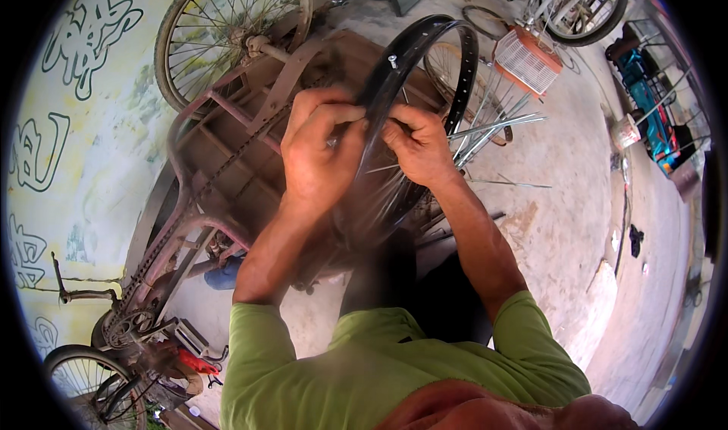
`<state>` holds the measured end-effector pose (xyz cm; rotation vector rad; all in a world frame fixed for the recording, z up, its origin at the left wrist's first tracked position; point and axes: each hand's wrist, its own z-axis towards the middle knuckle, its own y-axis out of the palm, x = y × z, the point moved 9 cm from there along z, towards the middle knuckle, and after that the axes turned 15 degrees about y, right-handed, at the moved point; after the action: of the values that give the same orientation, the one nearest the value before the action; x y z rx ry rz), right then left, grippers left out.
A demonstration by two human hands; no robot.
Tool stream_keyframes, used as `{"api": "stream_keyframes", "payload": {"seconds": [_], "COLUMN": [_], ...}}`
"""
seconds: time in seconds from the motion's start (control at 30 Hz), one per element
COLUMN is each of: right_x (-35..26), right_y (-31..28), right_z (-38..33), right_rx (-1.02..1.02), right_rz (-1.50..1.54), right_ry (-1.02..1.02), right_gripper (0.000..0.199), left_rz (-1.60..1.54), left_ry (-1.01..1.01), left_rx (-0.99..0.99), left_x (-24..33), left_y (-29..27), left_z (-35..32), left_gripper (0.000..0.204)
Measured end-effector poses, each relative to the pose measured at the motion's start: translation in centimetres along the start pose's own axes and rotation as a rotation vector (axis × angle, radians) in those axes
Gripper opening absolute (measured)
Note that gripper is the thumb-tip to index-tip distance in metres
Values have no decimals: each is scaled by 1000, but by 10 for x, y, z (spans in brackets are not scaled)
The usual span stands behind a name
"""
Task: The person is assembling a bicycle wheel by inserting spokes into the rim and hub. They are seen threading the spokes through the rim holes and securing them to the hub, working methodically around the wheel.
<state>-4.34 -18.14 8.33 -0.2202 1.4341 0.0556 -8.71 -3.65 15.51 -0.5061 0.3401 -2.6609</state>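
Both hands are raised over the floor (561, 221), in front of the person's chest, at a black wheel rim (402, 45).

Left hand (318, 149): thumb and index finger are closed on the left side of the rim; the other fingers are curled inward. Right hand (418, 145): thumb and index finger are drawn together in a pinch, touching the inner side of the rim. Cannot tell whether a small part sits between these fingertips.

The rim is tilted, its upper arc above both hands and its lower part blurred. A row of holes runs along the band. 1 metal stud (393, 61) projects from the upper left arc. Loose metal spokes (497, 128) fan out to the right of the right hand; 1 spoke lies apart, below the others.

Beyond the left hand, along the wall edge of the floor, a cart (227, 157) with a pink tubular frame lies with its ribbed panel facing up. A drive chain (163, 236) runs along the frame. A spoked wheel (250, 47) stands at its far end. Near the far edge of the floor, an orange and white basket (527, 60) is beside a bicycle wheel (584, 5).
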Motion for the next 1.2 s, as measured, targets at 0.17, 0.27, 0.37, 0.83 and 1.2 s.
{"api": "stream_keyframes", "payload": {"seconds": [0.17,0.27,0.37,0.83,1.2], "right_x": [-12,-13,-4,-4,-1], "right_y": [1,2,4,6,8], "right_z": [-1,-3,0,4,6], "right_rx": [-6,-65,-79,-79,-115], "right_rz": [-59,-5,70,94,57], "right_ry": [-67,-40,-1,32,17], "right_gripper": [15,17,19,17,14], "left_rz": [30,76,46,19,-461], "left_ry": [16,28,13,4,-281], "left_rx": [-3,-41,-67,-92,-115], "left_x": [3,6,3,1,-38], "left_y": [1,2,5,6,13], "left_z": [-1,0,2,2,-3], "left_gripper": [19,19,17,12,18]}}
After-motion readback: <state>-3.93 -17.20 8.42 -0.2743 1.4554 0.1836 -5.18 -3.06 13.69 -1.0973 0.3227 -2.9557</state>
